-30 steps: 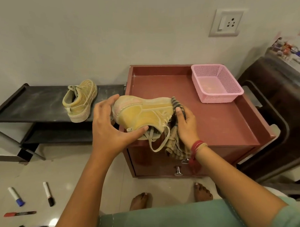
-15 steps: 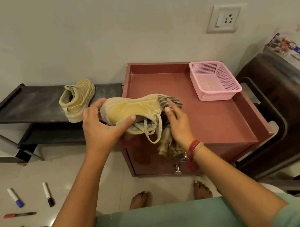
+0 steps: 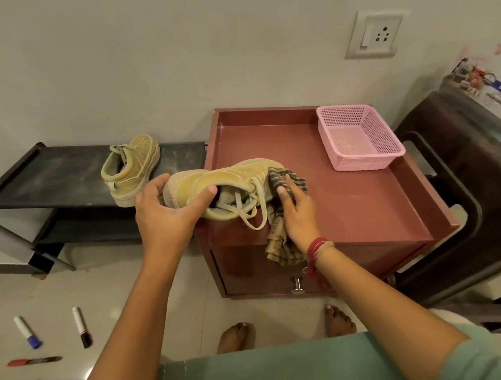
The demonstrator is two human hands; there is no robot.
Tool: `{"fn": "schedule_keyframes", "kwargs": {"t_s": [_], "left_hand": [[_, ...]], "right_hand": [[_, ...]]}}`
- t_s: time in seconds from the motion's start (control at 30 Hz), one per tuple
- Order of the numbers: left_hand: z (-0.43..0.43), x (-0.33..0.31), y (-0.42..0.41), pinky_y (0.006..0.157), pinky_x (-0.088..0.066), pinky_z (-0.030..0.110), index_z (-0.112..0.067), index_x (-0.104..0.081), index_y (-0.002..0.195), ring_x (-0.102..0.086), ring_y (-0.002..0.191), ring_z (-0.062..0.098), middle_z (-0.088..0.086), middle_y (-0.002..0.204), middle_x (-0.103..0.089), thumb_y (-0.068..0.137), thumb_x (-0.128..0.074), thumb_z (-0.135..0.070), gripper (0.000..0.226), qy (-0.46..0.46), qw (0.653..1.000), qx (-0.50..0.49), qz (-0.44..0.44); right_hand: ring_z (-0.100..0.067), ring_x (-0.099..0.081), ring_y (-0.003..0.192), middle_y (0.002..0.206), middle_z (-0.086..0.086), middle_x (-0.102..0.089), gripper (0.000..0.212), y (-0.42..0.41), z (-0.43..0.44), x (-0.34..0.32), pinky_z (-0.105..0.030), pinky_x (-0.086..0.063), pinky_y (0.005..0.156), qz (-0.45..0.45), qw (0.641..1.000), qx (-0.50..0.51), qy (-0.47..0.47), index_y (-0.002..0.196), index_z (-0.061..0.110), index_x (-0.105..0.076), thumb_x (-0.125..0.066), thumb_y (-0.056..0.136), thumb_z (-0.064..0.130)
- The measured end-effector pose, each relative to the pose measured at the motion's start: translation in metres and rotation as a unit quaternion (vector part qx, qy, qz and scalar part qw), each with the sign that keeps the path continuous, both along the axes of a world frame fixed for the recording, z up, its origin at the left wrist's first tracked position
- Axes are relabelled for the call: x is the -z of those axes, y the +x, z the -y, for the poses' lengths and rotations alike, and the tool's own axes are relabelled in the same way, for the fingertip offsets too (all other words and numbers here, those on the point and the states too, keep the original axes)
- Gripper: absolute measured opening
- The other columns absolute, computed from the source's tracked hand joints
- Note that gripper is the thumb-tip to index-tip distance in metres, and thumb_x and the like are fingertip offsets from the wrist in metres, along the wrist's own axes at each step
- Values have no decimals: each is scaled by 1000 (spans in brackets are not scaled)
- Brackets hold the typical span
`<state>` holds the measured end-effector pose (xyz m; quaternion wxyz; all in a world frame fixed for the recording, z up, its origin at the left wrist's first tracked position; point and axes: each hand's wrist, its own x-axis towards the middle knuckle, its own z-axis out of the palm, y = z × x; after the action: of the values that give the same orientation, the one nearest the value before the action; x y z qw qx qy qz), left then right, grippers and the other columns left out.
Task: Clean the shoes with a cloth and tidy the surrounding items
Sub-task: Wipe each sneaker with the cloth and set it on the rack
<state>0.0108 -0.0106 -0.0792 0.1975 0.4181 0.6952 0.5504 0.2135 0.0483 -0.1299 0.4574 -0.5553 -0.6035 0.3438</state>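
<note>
While left hand [image 3: 166,215] grips shoe [image 3: 224,183], cloth [image 3: 282,208] lies under right hand [image 3: 298,211].

The shoe [image 3: 229,183] in my left hand [image 3: 164,215] looked like matt tan suede, napped and scuffed, with flat woven laces. The cloth [image 3: 281,236] under my right hand [image 3: 298,214] was a soft checked weave, rumpled. The worktop [image 3: 357,193] had a smooth, faintly glossy reddish laminate, and its drawer knob [image 3: 297,285] was shiny metal. At the far right corner sat a pink perforated plastic basket [image 3: 359,136]. The black shelf [image 3: 59,174] looked matt and dusty. The floor [image 3: 126,299] was glossy tile.
</note>
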Motion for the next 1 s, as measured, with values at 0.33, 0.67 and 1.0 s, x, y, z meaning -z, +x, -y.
{"fn": "schedule_keyframes", "kwargs": {"t_s": [0.33,0.67,1.0], "left_hand": [[-1,0,1,96,-51,40,-27,-50,131,-52,116,13,-3,130,-51,45,-72,-75,101,3,1000,9,7],[7,-7,10,78,-50,18,-37,-44,134,-45,113,-7,-14,132,-40,48,-75,-64,96,79,990,104,-59],[5,-9,25,81,-45,4,-29,-39,132,-46,125,4,0,139,-39,47,-83,-50,98,117,977,176,-12]], "right_hand": [[-27,-44,129,147,4,-42,35,16,6,5,-37,-32,107,381,922,-59,35,132,21,-52,-42,99,28],[-10,-42,130,136,4,-51,28,-3,-6,-27,-29,-32,110,-14,993,-74,89,121,41,-52,-48,98,25],[-18,-49,127,131,-3,-58,39,12,-2,-15,-38,-38,108,-64,998,-21,12,128,19,-56,-46,95,37]]}}
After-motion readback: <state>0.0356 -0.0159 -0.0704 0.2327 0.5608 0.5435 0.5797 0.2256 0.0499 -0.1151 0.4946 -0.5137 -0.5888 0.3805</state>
